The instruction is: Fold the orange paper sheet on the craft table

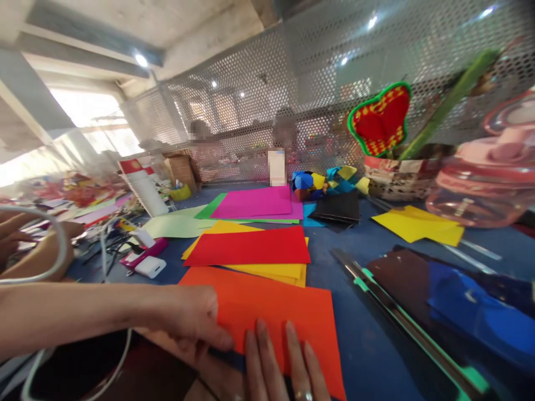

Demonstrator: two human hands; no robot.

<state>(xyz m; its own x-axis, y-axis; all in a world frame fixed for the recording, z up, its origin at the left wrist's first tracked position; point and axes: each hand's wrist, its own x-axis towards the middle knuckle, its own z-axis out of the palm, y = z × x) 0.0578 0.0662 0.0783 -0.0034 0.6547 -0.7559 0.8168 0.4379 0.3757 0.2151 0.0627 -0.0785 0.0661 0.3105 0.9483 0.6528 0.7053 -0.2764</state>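
An orange paper sheet (276, 312) lies on the blue table (368, 345) right in front of me. My left hand (194, 323) reaches in from the left and is closed on the sheet's near left edge, thumb on top. My right hand (284, 362) rests on the sheet's near edge with its fingers stretched flat and a ring on one finger. Something dark and narrow lies under the sheet's edge between my hands; I cannot make out what it is.
Behind the orange sheet lie a red sheet (251, 248) on yellow ones, then magenta (254, 201), green and black sheets (338, 209). A long ruler (401, 317) and dark foil sheets (468, 301) lie on the right, by a pink bottle (489, 178). Another person's hands (25, 245) are at far left.
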